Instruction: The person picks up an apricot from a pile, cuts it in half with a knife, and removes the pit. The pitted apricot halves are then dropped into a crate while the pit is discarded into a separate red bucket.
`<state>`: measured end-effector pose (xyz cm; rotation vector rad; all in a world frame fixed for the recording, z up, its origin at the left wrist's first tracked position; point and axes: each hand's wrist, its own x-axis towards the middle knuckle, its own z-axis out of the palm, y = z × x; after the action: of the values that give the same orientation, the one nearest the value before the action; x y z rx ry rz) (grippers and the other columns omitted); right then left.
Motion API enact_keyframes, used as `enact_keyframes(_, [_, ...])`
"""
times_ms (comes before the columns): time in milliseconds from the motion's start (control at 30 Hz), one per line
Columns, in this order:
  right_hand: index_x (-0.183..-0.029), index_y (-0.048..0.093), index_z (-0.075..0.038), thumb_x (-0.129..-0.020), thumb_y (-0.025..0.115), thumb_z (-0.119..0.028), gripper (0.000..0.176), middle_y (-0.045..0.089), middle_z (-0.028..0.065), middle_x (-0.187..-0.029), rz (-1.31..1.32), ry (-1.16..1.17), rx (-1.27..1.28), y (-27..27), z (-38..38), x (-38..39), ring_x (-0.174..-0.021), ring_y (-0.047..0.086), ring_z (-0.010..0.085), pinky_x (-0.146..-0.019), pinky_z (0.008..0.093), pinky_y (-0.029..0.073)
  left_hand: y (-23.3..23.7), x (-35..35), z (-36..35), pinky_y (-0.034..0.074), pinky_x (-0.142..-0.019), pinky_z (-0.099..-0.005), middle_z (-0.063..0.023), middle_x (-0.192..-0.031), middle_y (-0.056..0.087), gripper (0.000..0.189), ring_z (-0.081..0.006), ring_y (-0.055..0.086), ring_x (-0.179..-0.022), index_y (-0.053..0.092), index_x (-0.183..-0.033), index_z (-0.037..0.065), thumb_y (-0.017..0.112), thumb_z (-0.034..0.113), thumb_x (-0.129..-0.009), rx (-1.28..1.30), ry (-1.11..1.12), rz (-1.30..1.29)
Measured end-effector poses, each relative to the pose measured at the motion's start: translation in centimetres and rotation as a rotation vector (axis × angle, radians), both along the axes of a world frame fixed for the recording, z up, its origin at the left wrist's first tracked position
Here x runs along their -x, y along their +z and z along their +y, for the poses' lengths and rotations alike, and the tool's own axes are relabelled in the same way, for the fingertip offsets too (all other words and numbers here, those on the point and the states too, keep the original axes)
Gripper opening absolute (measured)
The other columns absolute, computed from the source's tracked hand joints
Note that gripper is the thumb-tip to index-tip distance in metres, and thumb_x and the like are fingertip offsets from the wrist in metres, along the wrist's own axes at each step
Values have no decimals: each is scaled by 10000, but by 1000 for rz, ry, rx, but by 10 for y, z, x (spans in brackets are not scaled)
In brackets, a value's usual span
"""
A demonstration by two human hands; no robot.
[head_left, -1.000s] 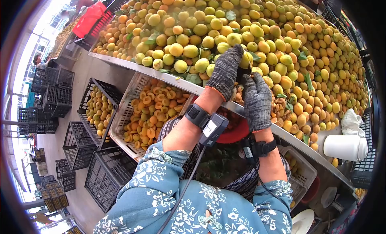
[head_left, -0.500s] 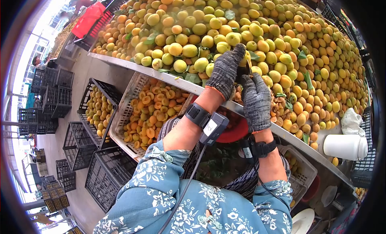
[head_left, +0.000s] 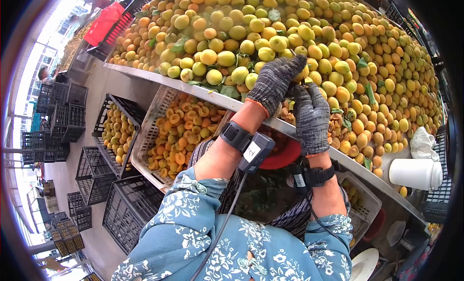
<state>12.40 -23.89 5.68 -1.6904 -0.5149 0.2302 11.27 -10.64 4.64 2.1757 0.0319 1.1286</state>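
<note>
Both my hands wear grey knitted gloves and meet over the near edge of a metal table (head_left: pixel 193 90) heaped with apricots (head_left: pixel 227 32). My left hand (head_left: pixel 278 80) is closed round an apricot (head_left: pixel 299 76), mostly covered by its fingers. Just below and to the right, my right hand (head_left: pixel 311 119) is closed with its fingertips close to that apricot. A thin dark sliver between the hands looks like a small knife, mostly hidden. Beside my right hand lie brownish apricot scraps (head_left: pixel 335 128) and leaves.
Below the table edge stand a white crate of halved apricots (head_left: pixel 176 136), a black crate of whole apricots (head_left: pixel 117 133) and a red basin (head_left: pixel 282 155). Stacked black crates (head_left: pixel 130 208) are at left. A white lidded container (head_left: pixel 414 174) sits at the table's right end.
My left hand has moved slightly right and turned, its fingers now covering more of the apricot. The right hand has shifted slightly and its fingers have drawn in closer.
</note>
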Motion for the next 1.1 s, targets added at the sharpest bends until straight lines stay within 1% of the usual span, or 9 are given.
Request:
enact_keyframes(67, [-1046,616,51,-910,577,-159,253,667,201,-911,-239,74,-41,-19,-3,-7,-834,637,337,-738,393,487,6,7,-5,499,-690,-281,-66,-914,619,320,-102,577,-796,634,-970,24,655,331,-886,194,-136,106])
enact_keyframes(133, [-1051,623,28,-916,561,-160,239,669,205,-907,-131,-9,57,-9,0,-3,-830,638,335,-736,395,488,13,10,-14,497,-686,-285,-78,-892,619,317,-107,574,-790,628,-985,19,676,311,-872,965,-290,39])
enact_keyframes(367, [-1068,626,3,-919,554,-215,274,669,212,-878,-132,-8,117,-6,2,-2,-829,639,363,-730,422,489,2,8,-10,497,-680,-313,-106,-877,623,265,-152,595,-779,617,-1031,20,634,248,-896,723,-138,349])
enact_keyframes(433, [-1076,628,-23,-910,560,-266,302,660,226,-866,-309,-42,296,-6,0,-4,-816,638,380,-716,448,490,-22,-2,-1,495,-678,-372,-154,-858,617,203,-255,617,-782,613,-1069,32,540,155,-924,-122,113,143])
enact_keyframes(533, [-1096,626,-57,-905,555,-297,314,653,234,-837,-407,-72,485,-1,-2,-3,-794,638,389,-703,475,489,-21,5,-6,485,-689,-417,-188,-862,602,223,-330,609,-799,616,-1088,48,466,96,-930,-84,91,143])
enact_keyframes(700, [-1129,615,-75,-906,553,-306,327,653,231,-815,-413,-48,624,10,0,2,-789,639,395,-696,482,489,-10,7,-10,486,-690,-401,-177,-871,606,220,-308,611,-807,618,-1087,57,493,104,-912,208,26,282])
enact_keyframes(867, [-1127,597,22,-919,554,-250,346,656,247,-916,-220,-39,196,-18,6,0,-869,640,365,-760,419,493,-19,3,-6,485,-747,-408,-185,-914,630,261,-318,612,-837,627,-1086,57,523,81,-848,-52,93,133])
enact_keyframes(967, [-1140,574,79,-920,555,-209,363,668,232,-948,-43,3,56,-28,10,-2,-860,648,298,-775,371,493,-25,-2,-6,482,-778,-415,-183,-929,639,270,-334,612,-860,627,-1086,47,520,74,-840,198,17,150])
enact_keyframes(1100, [-1141,579,91,-923,546,-168,340,675,194,-940,174,34,-27,-16,13,3,-818,626,217,-764,323,493,-22,3,-9,484,-794,-412,-181,-940,645,261,-339,617,-888,633,-1074,34,511,71,-846,200,46,144])
